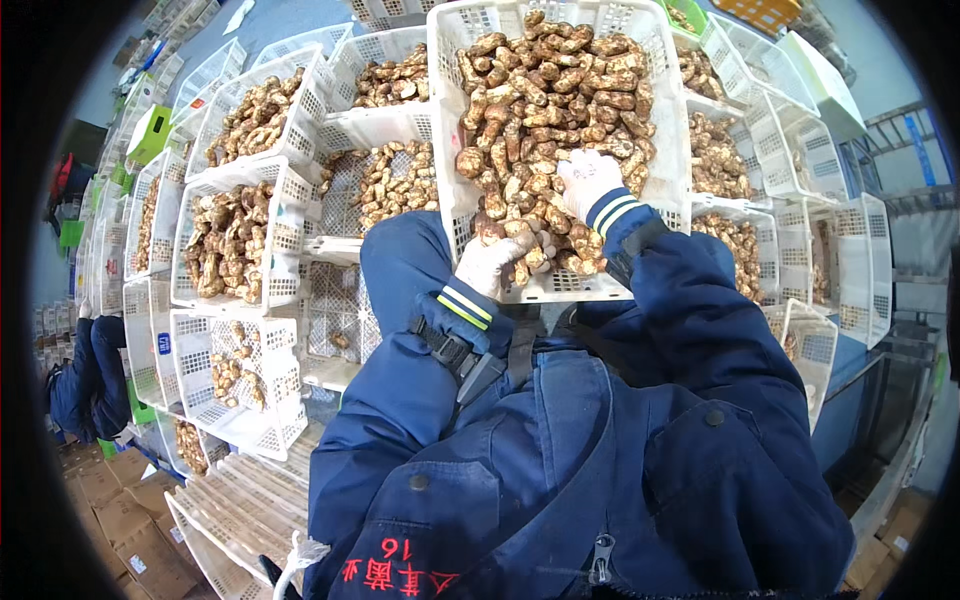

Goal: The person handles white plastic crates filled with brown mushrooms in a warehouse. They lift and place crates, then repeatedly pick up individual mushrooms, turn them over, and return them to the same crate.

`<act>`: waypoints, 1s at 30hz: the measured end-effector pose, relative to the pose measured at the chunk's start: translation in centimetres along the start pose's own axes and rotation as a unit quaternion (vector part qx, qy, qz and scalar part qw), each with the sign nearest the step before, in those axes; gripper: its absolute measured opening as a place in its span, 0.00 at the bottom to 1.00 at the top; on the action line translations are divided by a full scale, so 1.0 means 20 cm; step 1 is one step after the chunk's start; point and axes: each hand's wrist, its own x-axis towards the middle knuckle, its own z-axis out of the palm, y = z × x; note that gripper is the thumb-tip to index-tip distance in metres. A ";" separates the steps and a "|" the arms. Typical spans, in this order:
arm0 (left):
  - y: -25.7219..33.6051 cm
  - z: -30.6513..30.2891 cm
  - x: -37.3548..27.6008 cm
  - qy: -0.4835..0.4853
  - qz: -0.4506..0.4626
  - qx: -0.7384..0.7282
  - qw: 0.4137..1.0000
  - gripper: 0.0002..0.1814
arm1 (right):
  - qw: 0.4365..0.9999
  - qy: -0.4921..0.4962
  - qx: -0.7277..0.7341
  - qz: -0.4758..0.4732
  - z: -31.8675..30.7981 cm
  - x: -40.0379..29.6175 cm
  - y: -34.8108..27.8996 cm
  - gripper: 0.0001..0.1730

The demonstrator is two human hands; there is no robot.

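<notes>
A large white plastic crate point(670, 150) lies before me, heaped with brown and cream mushrooms point(555, 90) that look like matsutake. My left hand point(486, 262), in a white glove, is at the crate's near left side with its fingers closed round a few mushrooms point(531, 251). Against the pile, right of the middle, rests my right hand point(589, 180), also white-gloved. Its fingertips touch the mushrooms; whether they grip one is hidden. Around the big crate stand more white crates of mushrooms, among them one with smaller pieces point(394, 184) to the left.
White perforated crates point(225, 300) of mushrooms stand on the left, others point(731, 206) on the right. Stacked white crates point(225, 502) are at lower left, with cardboard boxes point(139, 525) beyond. Another person point(90, 375) in dark clothes is at the far left. A metal rack point(900, 195) stands at right.
</notes>
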 end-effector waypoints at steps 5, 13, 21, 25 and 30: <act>0.04 0.11 -0.05 0.005 0.007 -0.034 0.999 0.21 | 0.998 -0.052 0.007 0.037 -0.04 -0.01 0.05 0.16; 0.02 0.07 -0.02 -0.023 -0.032 -0.052 0.998 0.23 | 0.929 0.060 0.351 0.103 -0.03 -0.12 0.28 0.24; 0.00 0.01 0.02 -0.032 0.029 -0.007 0.999 0.29 | 0.743 -0.062 0.661 0.087 -0.10 -0.29 0.15 0.21; 0.03 0.10 -0.02 -0.054 0.044 -0.036 0.997 0.30 | 0.890 -0.078 0.441 -0.083 -0.38 -0.35 0.00 0.21; 0.07 0.10 -0.05 -0.073 -0.008 -0.037 0.997 0.30 | 0.985 0.042 0.165 0.033 -0.12 0.01 0.22 0.17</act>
